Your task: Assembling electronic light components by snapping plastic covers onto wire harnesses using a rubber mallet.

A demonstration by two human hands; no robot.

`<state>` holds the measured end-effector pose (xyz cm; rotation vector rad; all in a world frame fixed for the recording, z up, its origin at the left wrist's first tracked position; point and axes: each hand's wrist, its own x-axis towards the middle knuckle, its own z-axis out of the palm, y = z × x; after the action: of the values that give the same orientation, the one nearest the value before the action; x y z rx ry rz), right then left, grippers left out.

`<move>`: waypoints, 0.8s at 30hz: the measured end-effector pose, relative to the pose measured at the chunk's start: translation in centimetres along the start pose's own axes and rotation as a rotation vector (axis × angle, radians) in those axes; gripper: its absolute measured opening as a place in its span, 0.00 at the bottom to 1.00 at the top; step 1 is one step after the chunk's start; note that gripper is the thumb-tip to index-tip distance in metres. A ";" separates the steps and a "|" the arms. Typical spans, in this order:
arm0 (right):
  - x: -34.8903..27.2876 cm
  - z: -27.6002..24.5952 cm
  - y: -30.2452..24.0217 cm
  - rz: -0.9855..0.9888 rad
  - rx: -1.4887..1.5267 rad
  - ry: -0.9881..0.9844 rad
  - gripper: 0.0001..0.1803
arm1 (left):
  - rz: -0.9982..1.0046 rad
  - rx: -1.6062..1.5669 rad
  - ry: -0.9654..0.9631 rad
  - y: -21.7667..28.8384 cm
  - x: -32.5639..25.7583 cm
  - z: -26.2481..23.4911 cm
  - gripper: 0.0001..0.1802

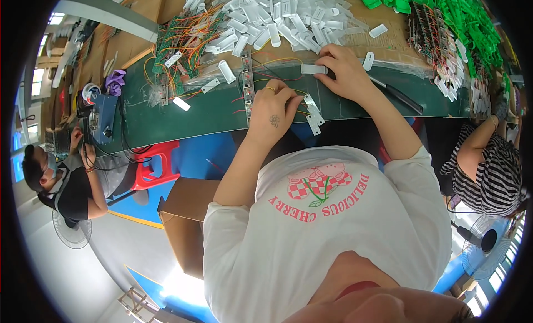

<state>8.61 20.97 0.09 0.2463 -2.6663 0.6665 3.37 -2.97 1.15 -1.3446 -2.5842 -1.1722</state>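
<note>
My right hand (344,72) is closed at the far side of the green mat, with thumb and fingers at the end of a small whitish plastic casing (313,69). My left hand (272,112) is closed beside a long strip of small circuit boards (247,87); its fingertips point down and hide whatever they pinch. Thin red and yellow wires run out near its fingers. Just right of it, several small white connected plates (313,113) lie at the mat's front edge. A black-handled tool (397,95) rests beyond my right wrist.
White casings (266,18) are heaped at the back, beside wired green boards (186,43). Green plastic parts (461,23) and more wired boards (436,51) pile up at right. A masked person (72,178) sits left near a red stool (155,165); another in stripes (488,167) works right.
</note>
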 end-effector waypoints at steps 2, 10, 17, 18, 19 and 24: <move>-0.1 -0.2 -0.1 -0.043 0.037 -0.001 0.15 | 0.012 0.002 0.017 0.1 0.0 -0.1 0.07; 4.4 -0.4 -1.1 -0.268 -0.111 0.243 0.14 | -0.086 0.112 -0.023 0.1 0.6 0.4 0.06; 5.6 1.1 0.3 0.070 -0.112 0.213 0.22 | 0.012 0.130 0.048 -0.2 0.6 1.2 0.08; 5.3 1.5 0.8 0.046 -0.202 0.192 0.22 | 0.004 0.116 0.054 -0.1 0.8 1.2 0.08; 5.2 1.7 1.0 0.152 -0.255 0.121 0.21 | -0.002 0.100 0.055 -0.2 0.9 1.2 0.08; 4.9 0.0 0.8 0.230 0.112 0.127 0.24 | 0.004 0.142 0.035 -0.7 1.1 1.5 0.09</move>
<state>3.97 21.30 1.75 -0.0737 -2.5600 0.8732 2.70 -1.54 0.00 -1.2890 -2.5834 -0.9802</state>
